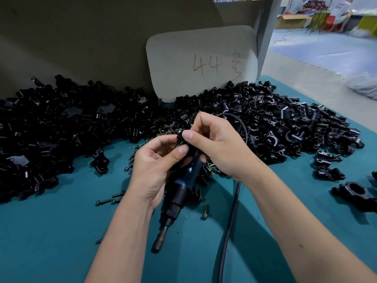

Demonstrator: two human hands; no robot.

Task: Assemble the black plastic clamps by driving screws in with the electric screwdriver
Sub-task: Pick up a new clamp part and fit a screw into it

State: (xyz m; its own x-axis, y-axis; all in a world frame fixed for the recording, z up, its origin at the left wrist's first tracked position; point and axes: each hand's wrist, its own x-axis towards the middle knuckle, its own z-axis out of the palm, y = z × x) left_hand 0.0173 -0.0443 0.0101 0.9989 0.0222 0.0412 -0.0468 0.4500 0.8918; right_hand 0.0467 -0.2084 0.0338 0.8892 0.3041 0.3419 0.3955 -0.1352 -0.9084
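Both hands meet over the teal table (61, 231). My left hand (155, 166) and my right hand (216, 144) pinch a small black clamp (180, 137) between thumbs and fingertips. The blue and black electric screwdriver (179, 193) hangs below them, bit pointing toward me; its rear end is tucked under my right hand, and how it is held is hidden. Its black cable (230, 221) loops behind my right hand and runs down to the frame's bottom. Loose screws (205, 212) lie on the table near the tool.
Large heaps of black clamp parts (61, 127) cover the table's left and right back (285, 123). A few joined clamps (355, 193) lie at the right edge. A cardboard card marked 44 (202, 62) leans on the back wall. People sit far right.
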